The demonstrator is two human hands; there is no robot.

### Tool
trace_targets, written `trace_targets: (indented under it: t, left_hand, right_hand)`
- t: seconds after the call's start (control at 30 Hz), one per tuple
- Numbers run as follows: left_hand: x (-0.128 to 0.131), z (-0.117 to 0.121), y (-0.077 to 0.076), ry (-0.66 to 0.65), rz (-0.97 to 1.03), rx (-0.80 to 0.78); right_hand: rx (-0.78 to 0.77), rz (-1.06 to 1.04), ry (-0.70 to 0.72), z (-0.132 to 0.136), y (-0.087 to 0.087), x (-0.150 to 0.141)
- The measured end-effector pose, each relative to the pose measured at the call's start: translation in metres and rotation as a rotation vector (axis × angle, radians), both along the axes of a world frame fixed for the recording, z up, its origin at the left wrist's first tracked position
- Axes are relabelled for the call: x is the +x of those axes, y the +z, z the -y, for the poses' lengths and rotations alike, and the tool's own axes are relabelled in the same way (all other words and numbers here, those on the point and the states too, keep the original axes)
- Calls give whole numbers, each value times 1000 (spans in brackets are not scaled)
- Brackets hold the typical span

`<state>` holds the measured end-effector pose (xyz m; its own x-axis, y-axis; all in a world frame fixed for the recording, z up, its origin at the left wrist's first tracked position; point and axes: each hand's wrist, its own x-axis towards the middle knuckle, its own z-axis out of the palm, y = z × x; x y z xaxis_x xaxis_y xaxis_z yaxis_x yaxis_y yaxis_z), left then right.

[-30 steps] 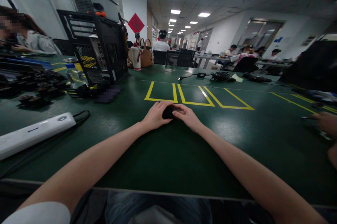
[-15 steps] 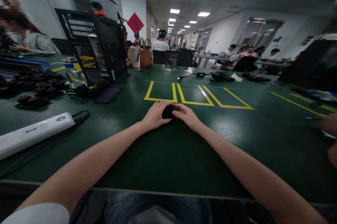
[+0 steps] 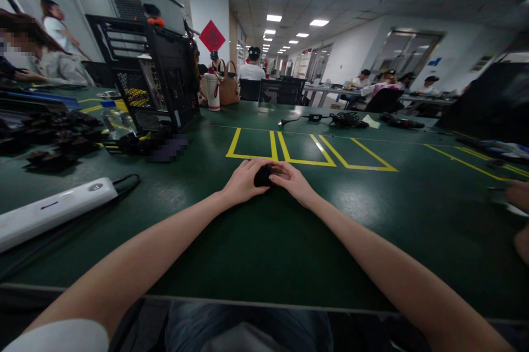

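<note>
Both hands meet over the green table [image 3: 264,247], just in front of the yellow tape outlines. A small black object [image 3: 262,176] sits between them; its kind cannot be made out. My left hand [image 3: 244,180] is curled round its left side, fingers over the top and thumb low at the front. From the right, my right hand [image 3: 291,181] closes on its other side, with the thumb pressed against it. The fingers hide much of the object.
On the left lie a white power strip [image 3: 58,213] with a cable and a heap of black parts [image 3: 61,137]. A black computer case [image 3: 152,76] stands behind. Coiled cables [image 3: 349,120] lie at the back. Another person's hand [image 3: 517,195] is at the right edge.
My hands and the black object stay almost in place, with only a slight shift of the right fingers. A standing person has come into view at the far left.
</note>
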<state>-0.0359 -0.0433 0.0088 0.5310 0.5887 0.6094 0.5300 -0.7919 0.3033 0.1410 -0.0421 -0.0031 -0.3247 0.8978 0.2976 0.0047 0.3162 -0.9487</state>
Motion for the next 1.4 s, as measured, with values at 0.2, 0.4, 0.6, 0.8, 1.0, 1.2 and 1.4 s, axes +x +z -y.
trace_targets:
  t: [0.2, 0.4, 0.6, 0.8, 1.0, 1.2, 1.4]
  left_hand:
    - [0, 1, 1, -1, 3, -4]
    - [0, 1, 2, -3, -1, -10]
    - [0, 2, 3, -3, -2, -28]
    - [0, 1, 1, 2, -11, -9]
    - [0, 1, 1, 8, -9, 0]
    - [0, 1, 1, 2, -2, -9]
    - [1, 2, 1, -1, 6, -17]
  right_hand:
    - [45, -19, 56, 3, 0, 1]
    - [13, -24, 23, 3, 0, 0]
    - [5, 23, 32, 3, 2, 1]
    - [27, -25, 40, 1, 0, 0]
    - [-8, -16, -8, 1, 1, 0]
    - [-39, -15, 45, 2, 2, 0]
    - [-4, -37, 39, 4, 1, -1]
